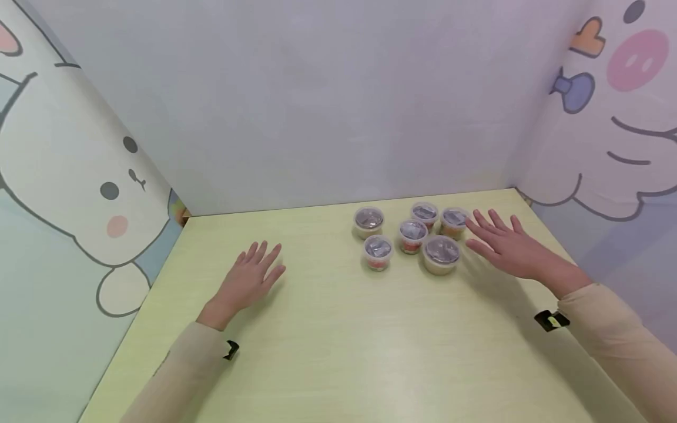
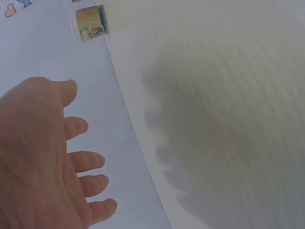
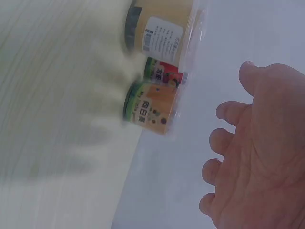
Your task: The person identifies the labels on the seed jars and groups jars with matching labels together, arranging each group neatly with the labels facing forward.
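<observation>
Several small plastic cups with clear lids stand grouped on the right half of the table. My right hand (image 1: 505, 244) hovers just right of them, fingers spread, holding nothing. Nearest to it are a cup with an orange label (image 3: 151, 107) and a wider, beige-sided cup (image 1: 441, 255). A cup with a red label (image 3: 163, 72) shows between those two in the right wrist view. Two more cups with red bands (image 1: 413, 236) (image 1: 378, 252) and another wide cup (image 1: 368, 222) stand further left. Over the table's left side my left hand (image 1: 245, 282) is held with fingers extended and nothing in it.
The pale yellow table (image 1: 328, 329) meets a plain light wall (image 1: 317, 106) at its back edge. Side panels with cartoon animals (image 1: 58, 176) rise at left and right. A small black piece (image 1: 552, 321) shows by each sleeve cuff.
</observation>
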